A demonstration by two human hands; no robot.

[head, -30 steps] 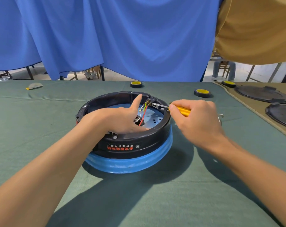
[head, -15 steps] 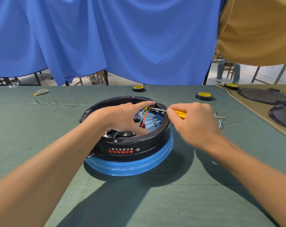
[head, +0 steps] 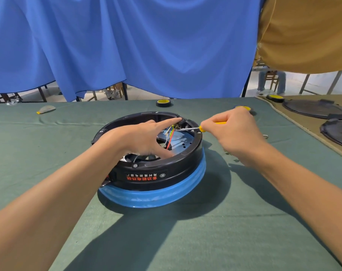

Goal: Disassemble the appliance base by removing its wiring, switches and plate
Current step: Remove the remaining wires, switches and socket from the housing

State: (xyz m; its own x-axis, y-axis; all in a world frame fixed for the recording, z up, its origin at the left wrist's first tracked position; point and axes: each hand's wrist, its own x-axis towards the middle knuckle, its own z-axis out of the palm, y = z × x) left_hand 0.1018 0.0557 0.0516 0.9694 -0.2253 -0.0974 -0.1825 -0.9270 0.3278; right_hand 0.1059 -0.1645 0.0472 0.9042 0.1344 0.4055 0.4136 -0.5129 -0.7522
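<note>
Left hand (head: 144, 137) stretched further, masking plate (head: 179, 139); tape (head: 163, 103) beyond.

- A blue cloth (head: 127, 45) hung behind the table.
- A tan cloth (head: 307, 32) hung beside it, at the top right.
- A green cloth (head: 166, 231) covered the table.
- A black and yellow tape roll (head: 163, 103) lay at the far edge of the green cloth.
- A brown mat (head: 311, 124) lay on the right.
- Two round black lids (head: 315, 109) sat on the mat, one nearer than the other.
- A second tape roll (head: 274, 97) sat at the far end of the mat.
- A small grey thing (head: 46, 109) with a yellow tip lay far off on the left.
- A small metal bit (head: 265, 136) lay on the green cloth, near the mat.
- Legs in jeans (head: 272, 81) showed at a chair in the back.
</note>
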